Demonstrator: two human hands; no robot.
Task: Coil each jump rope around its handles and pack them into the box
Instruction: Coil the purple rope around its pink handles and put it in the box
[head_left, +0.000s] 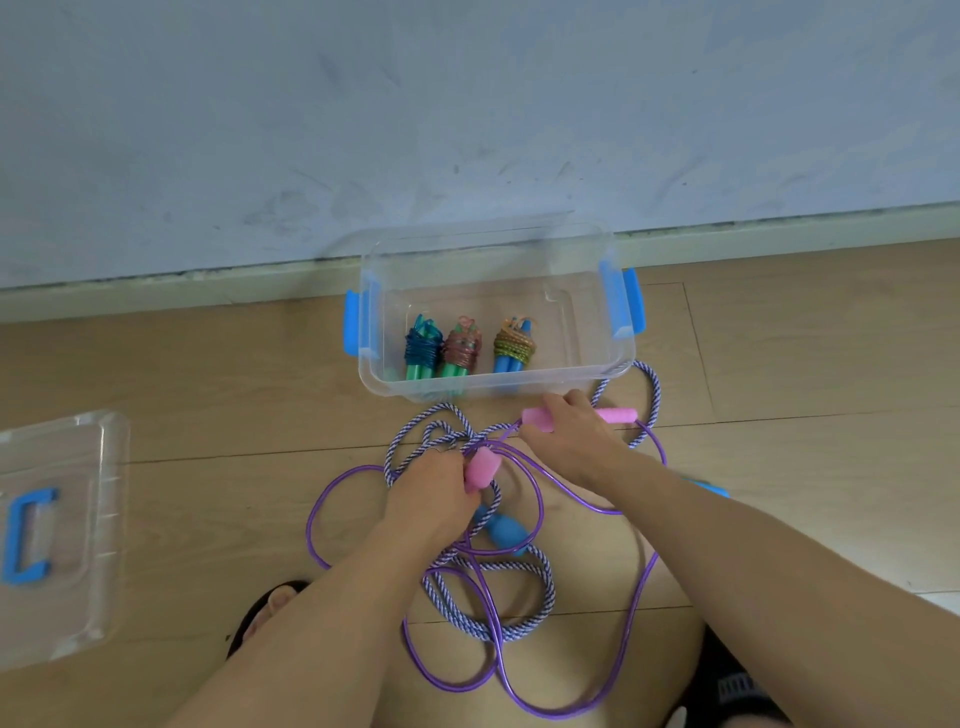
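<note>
Left hand (434, 491) grips one pink handle (479, 469), right hand (569, 439) grips the other pink handle (615, 415). Purple rope (524, 691) sprawls loose on the floor; three coiled ropes (467, 348) sit in the box (498, 384).

No readable text, label, brand, number or sign anywhere. Nothing legible on the clear box (498, 387), on its lid (62, 530) or on the coiled ropes inside.

One head-worn wide-angle view looks steeply down and forward, close above the floor (208, 395), with the wall (467, 104) at twelve o'clock.
</note>
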